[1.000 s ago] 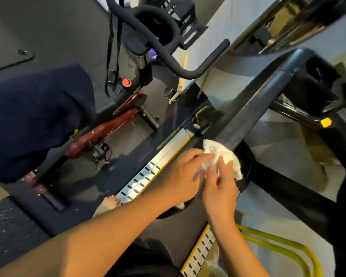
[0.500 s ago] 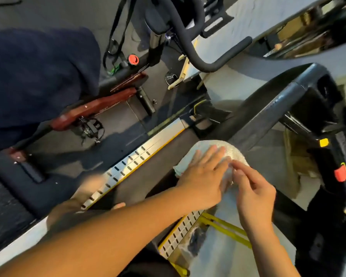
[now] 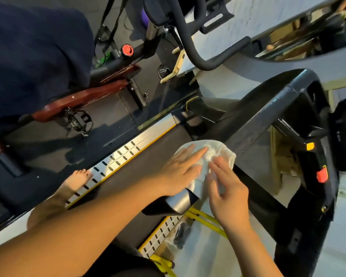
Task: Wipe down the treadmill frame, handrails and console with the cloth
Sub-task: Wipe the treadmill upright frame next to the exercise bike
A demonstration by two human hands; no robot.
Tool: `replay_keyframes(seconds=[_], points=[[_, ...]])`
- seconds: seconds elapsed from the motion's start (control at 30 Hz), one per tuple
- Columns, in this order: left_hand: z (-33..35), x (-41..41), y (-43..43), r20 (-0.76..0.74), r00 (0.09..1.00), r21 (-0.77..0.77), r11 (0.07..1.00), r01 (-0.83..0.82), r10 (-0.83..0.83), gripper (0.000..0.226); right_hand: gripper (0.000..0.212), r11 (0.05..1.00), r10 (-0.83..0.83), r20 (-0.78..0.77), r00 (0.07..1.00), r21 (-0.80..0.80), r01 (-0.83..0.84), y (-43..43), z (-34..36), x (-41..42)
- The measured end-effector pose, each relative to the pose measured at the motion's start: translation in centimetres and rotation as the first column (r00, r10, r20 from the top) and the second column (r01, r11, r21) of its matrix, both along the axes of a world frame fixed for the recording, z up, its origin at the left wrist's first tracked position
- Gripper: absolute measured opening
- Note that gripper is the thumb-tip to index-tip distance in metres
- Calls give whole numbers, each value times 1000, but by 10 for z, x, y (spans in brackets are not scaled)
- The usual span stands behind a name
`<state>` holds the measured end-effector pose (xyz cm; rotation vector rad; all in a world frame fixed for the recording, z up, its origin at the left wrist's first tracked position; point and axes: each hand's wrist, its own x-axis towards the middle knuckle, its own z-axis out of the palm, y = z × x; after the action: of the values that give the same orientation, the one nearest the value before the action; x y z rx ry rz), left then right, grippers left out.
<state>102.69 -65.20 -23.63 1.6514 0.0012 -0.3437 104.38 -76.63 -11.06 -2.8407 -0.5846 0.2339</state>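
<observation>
A white cloth (image 3: 218, 150) is draped over the lower end of the treadmill's black handrail (image 3: 256, 120). My left hand (image 3: 180, 166) lies flat on the cloth with straight fingers, pressing it onto the rail. My right hand (image 3: 226, 190) is beside it, fingers relaxed and spread, fingertips touching the cloth's near edge. The rail's silver end cap (image 3: 178, 202) shows below my left wrist. The console (image 3: 316, 168) with a yellow button and a red stop key stands at the right. The dark belt (image 3: 148, 162) runs under my arms.
A silver slotted side rail (image 3: 116, 158) borders the belt, with my bare foot (image 3: 76, 180) on it. An exercise bike with a red frame (image 3: 78, 100) and black handlebar (image 3: 208, 56) stands to the left. Yellow bars (image 3: 206, 220) lie below the treadmill.
The cloth went from bunched between both hands to spread over the handrail. My left hand flattened onto it, and my right hand loosened and drew slightly back. The camera view shifted.
</observation>
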Motion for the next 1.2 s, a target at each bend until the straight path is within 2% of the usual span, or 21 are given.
replay_keyframes(seconds=[0.07,0.13,0.2,0.27,0.3,0.4,0.5,0.6,0.7,0.8,0.87,0.97,1.03,1.1,1.17,1.2], points=[[-2,3,9,-40,999,-49,999,14,-16,49,36,995,87,-7,996,-47,-87,-1,-2,0],[-5,20,15,-105,993,-61,997,54,-61,49,36,993,85,51,995,-86,-80,1,-3,6],[-6,35,19,-154,985,-73,995,64,-75,49,39,993,-42,113,993,-108,54,4,-2,11],[-10,35,20,-155,985,-82,995,58,-70,51,51,965,-189,16,982,-181,189,9,-5,11],[-9,33,19,-156,986,-72,996,53,-63,53,57,950,-209,-32,977,-244,195,10,-9,9],[-1,12,13,-129,991,-77,997,23,-33,52,65,936,-167,-82,983,-326,132,7,-12,10],[2,-7,16,-158,987,-154,987,-34,10,45,67,926,-73,-149,986,-377,12,-7,1,20],[6,2,15,-164,985,-114,993,31,-49,42,68,913,0,-219,976,-399,-89,-23,11,30],[18,24,13,-172,979,-45,994,101,-107,53,66,900,46,-213,976,-415,-133,-27,10,32],[21,14,10,-137,991,-71,997,-3,-7,54,65,904,77,-208,975,-398,-156,-28,8,32],[23,-8,7,-83,996,35,999,41,-38,61,60,903,112,-216,970,-385,-190,-27,7,34],[29,-12,5,-90,991,183,976,116,-101,64,56,930,146,-234,961,-300,-214,-32,9,36],[38,9,2,-39,990,238,961,139,-134,67,49,982,59,-277,959,-158,-106,-38,12,37],[50,31,-7,13,984,324,931,166,-180,70,35,996,-91,-313,945,-22,88,-42,16,41],[61,44,-15,20,982,423,891,162,-188,72,34,978,-184,-339,922,31,207,-44,20,46],[65,43,-20,22,983,482,863,149,-182,73,33,978,-184,-350,919,33,208,-44,21,47]])
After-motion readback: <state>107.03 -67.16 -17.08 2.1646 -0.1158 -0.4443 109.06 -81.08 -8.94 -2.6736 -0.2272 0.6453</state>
